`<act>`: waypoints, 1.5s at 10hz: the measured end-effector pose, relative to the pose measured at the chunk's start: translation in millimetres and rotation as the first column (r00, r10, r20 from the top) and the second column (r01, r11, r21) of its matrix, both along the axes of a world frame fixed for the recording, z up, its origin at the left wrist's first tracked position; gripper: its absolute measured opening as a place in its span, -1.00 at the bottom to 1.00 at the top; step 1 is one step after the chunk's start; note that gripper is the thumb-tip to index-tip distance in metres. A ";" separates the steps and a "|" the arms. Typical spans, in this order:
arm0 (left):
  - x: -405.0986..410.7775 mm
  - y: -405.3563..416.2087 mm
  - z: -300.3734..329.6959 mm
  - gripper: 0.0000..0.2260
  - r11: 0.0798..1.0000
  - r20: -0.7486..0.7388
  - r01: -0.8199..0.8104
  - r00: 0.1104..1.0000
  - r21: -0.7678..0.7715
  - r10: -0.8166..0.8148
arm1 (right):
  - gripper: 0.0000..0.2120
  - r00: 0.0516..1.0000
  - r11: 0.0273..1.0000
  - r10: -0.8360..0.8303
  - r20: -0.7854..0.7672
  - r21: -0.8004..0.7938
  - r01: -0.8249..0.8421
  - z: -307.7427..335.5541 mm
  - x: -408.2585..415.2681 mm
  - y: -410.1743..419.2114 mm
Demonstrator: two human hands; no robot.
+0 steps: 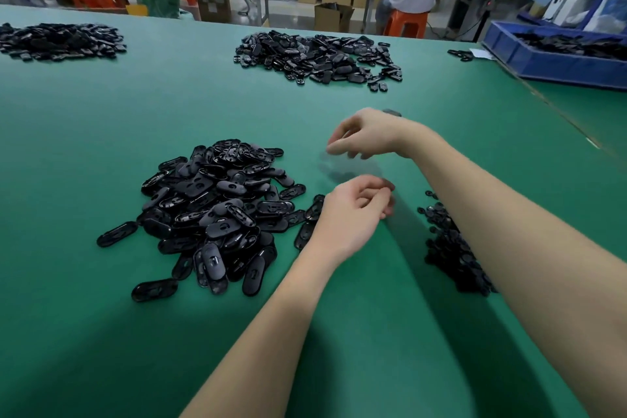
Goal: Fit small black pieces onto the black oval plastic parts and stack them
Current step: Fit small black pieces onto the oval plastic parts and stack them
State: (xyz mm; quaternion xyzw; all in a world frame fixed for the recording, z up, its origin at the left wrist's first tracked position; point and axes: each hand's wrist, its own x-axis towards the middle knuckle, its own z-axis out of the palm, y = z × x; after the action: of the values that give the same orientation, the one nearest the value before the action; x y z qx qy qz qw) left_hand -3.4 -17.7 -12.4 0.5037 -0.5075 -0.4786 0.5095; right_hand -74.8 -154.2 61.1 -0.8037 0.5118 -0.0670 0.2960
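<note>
Fingers: both sets loosely curled, pretty blurry; can't really tell if either hand is pinching anything.
Left hand (353, 210): hovers over the green table (101, 132), just right of the big pile, fingers curled inward. There might be something small at the tips, too smeared to call.
Right hand (364, 136): up above the mat a bit farther out, fingers drooping down, thumb near the fingertips.
Oval parts pile (217, 210): heap of black ovals left of the hands, a few strays around its edges.
Small pieces (451, 248): dark little bits heaped under the right forearm.
Farther piles: one mid-table (319, 56), one far left (61, 41).
Blue bin (543, 61): right edge, holds more black parts.
</note>
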 end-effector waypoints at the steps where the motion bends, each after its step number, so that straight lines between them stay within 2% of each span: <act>1: -1.7 1.3 0.5 -0.87 0.997 0.161 0.032 0.987 -0.064 -0.022 | -0.84 0.964 0.960 0.210 -0.163 0.223 -0.171 11.2 13.4 27.2; 2: -2.3 5.4 3.9 -0.86 0.991 0.238 0.068 0.971 -0.118 -0.038 | -0.81 0.916 0.959 0.254 -0.309 0.205 -0.197 10.3 27.0 40.3; 3: -4.3 6.5 7.3 -0.83 0.988 0.374 0.077 0.927 -0.136 -0.021 | -0.82 0.916 0.982 0.187 -0.355 0.101 -0.162 4.6 32.6 46.9; 5: -4.2 5.4 8.8 -0.85 0.979 0.468 0.094 0.884 -0.181 0.001 | -0.89 0.945 0.990 0.137 -0.298 0.072 -0.120 -0.9 32.3 52.4; 7: -0.9 2.1 -8.3 -0.78 0.982 0.380 -0.044 0.918 -0.184 0.112 | -0.87 0.970 0.995 0.100 -0.222 0.041 -0.093 -6.2 29.2 55.6; 8: -1.9 0.9 -3.9 -0.80 0.980 0.440 -0.005 0.893 -0.198 0.094 | -0.87 0.973 0.996 0.092 -0.211 0.008 -0.092 -4.9 29.6 56.8; 9: -5.9 1.8 1.7 -0.84 0.987 0.518 0.081 0.856 -0.139 0.002 | -0.89 0.980 0.997 0.067 -0.188 -0.031 -0.074 -6.5 31.8 59.2; 10: -1.4 -5.9 -8.7 -0.80 0.996 0.507 0.005 0.861 -0.094 0.044 | -0.92 0.976 0.995 0.059 -0.211 -0.065 -0.074 -6.6 33.6 60.9; 12: -8.9 -9.1 -7.6 -0.81 0.999 0.505 -0.010 0.863 -0.049 0.033 | -0.92 0.953 0.984 0.069 -0.294 -0.136 -0.113 -5.1 34.6 63.8; 13: -8.6 -7.2 -9.8 -0.81 0.997 0.485 -0.006 0.873 -0.077 0.043 | -0.90 0.963 0.978 0.059 -0.262 -0.180 -0.109 -3.2 29.1 63.7; 15: -6.0 3.5 -2.5 -0.86 0.992 0.340 0.014 0.940 -0.125 0.030 | -0.86 0.999 0.951 0.037 -0.024 -0.307 -0.043 0.3 6.6 62.7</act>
State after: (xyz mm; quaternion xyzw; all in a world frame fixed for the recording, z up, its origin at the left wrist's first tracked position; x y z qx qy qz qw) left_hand -9.5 -14.2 -14.9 0.5480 -0.6151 -0.3492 0.4466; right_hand -68.1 -91.6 61.5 -0.8507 0.4814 -0.1327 0.1642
